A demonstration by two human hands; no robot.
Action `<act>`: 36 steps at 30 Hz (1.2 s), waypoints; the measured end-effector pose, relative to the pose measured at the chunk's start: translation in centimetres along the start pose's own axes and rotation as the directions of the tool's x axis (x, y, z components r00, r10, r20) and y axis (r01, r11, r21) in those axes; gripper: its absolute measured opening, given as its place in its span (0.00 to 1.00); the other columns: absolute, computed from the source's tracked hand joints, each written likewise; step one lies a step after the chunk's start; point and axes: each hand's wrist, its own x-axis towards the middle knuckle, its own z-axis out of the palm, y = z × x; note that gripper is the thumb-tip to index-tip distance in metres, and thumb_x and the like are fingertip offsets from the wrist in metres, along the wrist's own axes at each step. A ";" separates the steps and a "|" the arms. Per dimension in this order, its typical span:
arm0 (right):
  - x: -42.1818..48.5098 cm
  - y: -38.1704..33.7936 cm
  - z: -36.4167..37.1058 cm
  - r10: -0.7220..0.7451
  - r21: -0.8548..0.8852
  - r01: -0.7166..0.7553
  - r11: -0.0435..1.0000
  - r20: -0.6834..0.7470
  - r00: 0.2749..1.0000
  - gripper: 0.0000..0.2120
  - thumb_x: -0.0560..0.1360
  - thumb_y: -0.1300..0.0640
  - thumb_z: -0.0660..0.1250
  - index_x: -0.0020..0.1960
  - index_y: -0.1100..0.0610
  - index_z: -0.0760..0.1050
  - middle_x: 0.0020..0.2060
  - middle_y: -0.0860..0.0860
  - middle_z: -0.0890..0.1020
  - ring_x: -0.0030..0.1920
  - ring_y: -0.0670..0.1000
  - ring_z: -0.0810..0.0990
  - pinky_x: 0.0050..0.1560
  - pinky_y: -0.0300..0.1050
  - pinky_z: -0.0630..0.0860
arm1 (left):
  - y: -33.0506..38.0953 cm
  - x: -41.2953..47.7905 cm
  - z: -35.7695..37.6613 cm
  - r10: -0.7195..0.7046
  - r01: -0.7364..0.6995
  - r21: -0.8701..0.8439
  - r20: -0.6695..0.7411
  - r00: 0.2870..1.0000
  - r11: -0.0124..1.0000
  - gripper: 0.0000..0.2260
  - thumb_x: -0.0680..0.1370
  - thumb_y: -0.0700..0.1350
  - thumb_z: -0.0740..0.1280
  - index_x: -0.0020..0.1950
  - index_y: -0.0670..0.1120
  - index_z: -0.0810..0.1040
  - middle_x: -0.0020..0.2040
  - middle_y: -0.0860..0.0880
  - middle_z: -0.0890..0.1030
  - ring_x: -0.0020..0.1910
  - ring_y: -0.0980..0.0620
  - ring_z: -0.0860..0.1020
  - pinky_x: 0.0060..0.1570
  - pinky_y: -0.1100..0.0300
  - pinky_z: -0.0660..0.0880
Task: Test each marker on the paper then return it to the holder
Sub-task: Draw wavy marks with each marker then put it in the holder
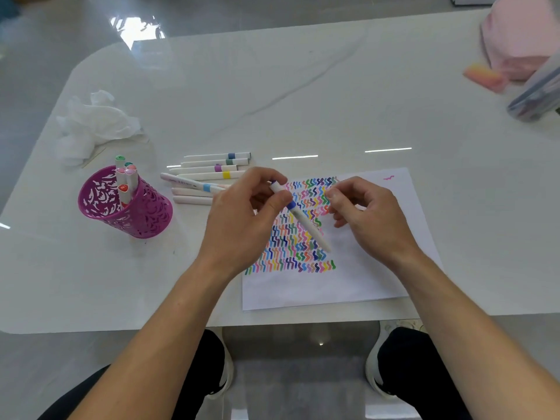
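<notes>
My left hand grips a white marker with a blue band near its upper end, holding it slanted over the paper. My right hand hovers just right of the marker with fingers curled and pinched together; I cannot tell whether it holds a cap. The paper carries rows of coloured squiggles. A purple cut-out holder stands at the left with several markers upright in it. Several white markers lie in a row on the table between holder and paper.
Crumpled white tissue lies behind the holder. At the far right sit a pink box, an orange-pink eraser and a clear case of pens. The table's front edge runs just below the paper, with my knees under it.
</notes>
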 end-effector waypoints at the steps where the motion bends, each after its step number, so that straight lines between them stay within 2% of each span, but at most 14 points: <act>1: -0.1 -0.1 0.0 -0.014 -0.035 0.014 0.999 0.007 1.000 0.07 0.82 0.52 0.69 0.47 0.50 0.82 0.38 0.45 0.85 0.37 0.47 0.84 0.41 0.45 0.82 | 0.1 0.0 0.2 -0.022 0.022 -0.004 0.013 1.000 1.000 0.05 0.78 0.45 0.72 0.52 0.52 0.79 0.40 0.59 0.84 0.41 0.57 0.82 0.45 0.56 0.78; 6: -0.7 -0.5 -0.5 -0.043 -0.053 0.053 0.997 0.175 0.984 0.13 0.83 0.42 0.65 0.49 0.47 0.83 0.42 0.44 0.86 0.44 0.46 0.85 0.51 0.54 0.82 | 0.3 0.0 1.6 -0.132 0.132 -0.002 0.069 0.989 0.991 0.03 0.79 0.47 0.71 0.48 0.52 0.78 0.38 0.54 0.86 0.37 0.57 0.83 0.43 0.51 0.81; 8: -1.1 -0.6 -0.6 -0.046 -0.028 0.057 0.998 0.305 0.951 0.11 0.78 0.38 0.70 0.53 0.44 0.82 0.43 0.46 0.86 0.44 0.47 0.86 0.49 0.49 0.83 | 0.5 -0.1 2.2 -0.169 0.173 -0.030 0.093 0.981 0.985 0.04 0.79 0.48 0.71 0.48 0.49 0.79 0.36 0.53 0.86 0.35 0.57 0.84 0.43 0.50 0.81; 10: -1.3 -0.4 -0.7 -0.056 -0.068 0.087 0.994 0.363 0.930 0.13 0.74 0.40 0.76 0.55 0.42 0.80 0.39 0.47 0.85 0.38 0.45 0.85 0.42 0.38 0.78 | 0.7 -0.3 2.6 -0.236 0.248 -0.057 0.164 0.958 0.967 0.07 0.79 0.51 0.71 0.48 0.48 0.79 0.36 0.53 0.86 0.34 0.57 0.84 0.42 0.50 0.82; 12: -1.4 -0.1 -0.9 -0.088 -0.150 0.149 0.978 0.350 0.933 0.12 0.74 0.43 0.78 0.54 0.43 0.80 0.35 0.47 0.83 0.32 0.44 0.79 0.36 0.37 0.73 | 0.7 -0.4 2.9 -0.289 0.314 -0.058 0.258 0.922 0.948 0.09 0.79 0.53 0.70 0.48 0.48 0.80 0.36 0.52 0.86 0.34 0.56 0.84 0.43 0.49 0.83; 14: -1.4 0.2 -1.2 -0.096 -0.192 0.170 0.966 0.342 0.935 0.08 0.75 0.46 0.77 0.52 0.44 0.81 0.34 0.46 0.84 0.31 0.45 0.77 0.38 0.43 0.75 | 0.6 -0.4 3.1 -0.308 0.326 -0.005 0.314 0.898 0.946 0.08 0.79 0.54 0.70 0.47 0.49 0.80 0.36 0.51 0.86 0.34 0.56 0.83 0.42 0.51 0.83; 18: -1.5 0.4 -1.7 -0.086 -0.254 0.195 0.947 0.387 0.918 0.03 0.79 0.50 0.73 0.52 0.47 0.83 0.41 0.48 0.87 0.43 0.53 0.85 0.49 0.56 0.80 | 0.4 -0.5 3.7 -0.280 0.243 0.143 0.381 0.881 0.959 0.09 0.81 0.54 0.66 0.47 0.51 0.80 0.35 0.56 0.85 0.32 0.63 0.80 0.34 0.65 0.74; 20: -1.7 0.5 -1.8 -0.100 -0.273 0.223 0.936 0.402 0.910 0.04 0.81 0.51 0.71 0.53 0.49 0.83 0.42 0.47 0.87 0.44 0.51 0.85 0.49 0.55 0.80 | 0.5 -0.5 3.9 -0.264 0.181 0.235 0.394 0.881 0.955 0.12 0.82 0.56 0.64 0.46 0.51 0.80 0.34 0.56 0.84 0.31 0.64 0.79 0.33 0.67 0.71; 22: -1.8 0.6 -1.8 -0.122 -0.300 0.255 0.919 0.399 0.909 0.05 0.81 0.49 0.70 0.53 0.49 0.83 0.38 0.47 0.85 0.38 0.49 0.81 0.44 0.55 0.78 | 0.5 -0.5 4.0 -0.265 0.152 0.280 0.425 0.865 0.948 0.14 0.83 0.56 0.61 0.43 0.52 0.80 0.34 0.55 0.83 0.30 0.64 0.77 0.32 0.66 0.69; 24: -1.9 0.7 -1.8 -0.142 -0.337 0.278 0.899 0.377 0.915 0.06 0.81 0.47 0.70 0.52 0.48 0.83 0.32 0.44 0.81 0.32 0.48 0.77 0.38 0.53 0.76 | 0.6 -0.5 4.1 -0.269 0.140 0.298 0.451 0.851 0.944 0.16 0.84 0.56 0.60 0.42 0.52 0.79 0.34 0.54 0.83 0.29 0.65 0.77 0.31 0.67 0.68; 27: -1.9 0.6 -1.8 -0.162 -0.361 0.281 0.889 0.327 0.931 0.07 0.80 0.45 0.70 0.54 0.44 0.85 0.26 0.38 0.76 0.30 0.44 0.75 0.35 0.46 0.71 | 0.7 -0.3 4.1 -0.232 0.124 0.272 0.414 0.880 0.954 0.17 0.84 0.54 0.60 0.39 0.51 0.79 0.33 0.54 0.82 0.29 0.64 0.76 0.30 0.71 0.66; 31: -1.9 0.3 -1.7 -0.160 -0.395 0.278 0.876 0.308 0.938 0.12 0.80 0.40 0.67 0.60 0.38 0.85 0.38 0.44 0.87 0.32 0.45 0.78 0.37 0.44 0.75 | 0.9 -0.2 4.0 -0.241 0.179 0.195 0.373 0.896 0.964 0.16 0.84 0.51 0.63 0.39 0.48 0.82 0.33 0.53 0.83 0.26 0.62 0.74 0.27 0.72 0.67; 34: -1.9 0.5 -1.6 -0.166 -0.424 0.291 0.858 0.306 0.937 0.11 0.80 0.40 0.67 0.59 0.36 0.84 0.37 0.44 0.86 0.30 0.44 0.75 0.35 0.42 0.71 | 0.9 -0.5 4.0 -0.262 0.215 0.167 0.363 0.894 0.962 0.16 0.83 0.51 0.64 0.39 0.49 0.82 0.32 0.53 0.82 0.27 0.62 0.75 0.28 0.71 0.68; 36: -2.0 0.6 -1.5 -0.175 -0.436 0.299 0.849 0.302 0.937 0.11 0.81 0.40 0.67 0.60 0.37 0.84 0.38 0.44 0.87 0.30 0.44 0.76 0.36 0.44 0.75 | 0.9 -0.5 3.9 -0.272 0.234 0.146 0.355 0.894 0.961 0.15 0.83 0.51 0.64 0.39 0.50 0.82 0.32 0.53 0.83 0.28 0.62 0.75 0.28 0.71 0.69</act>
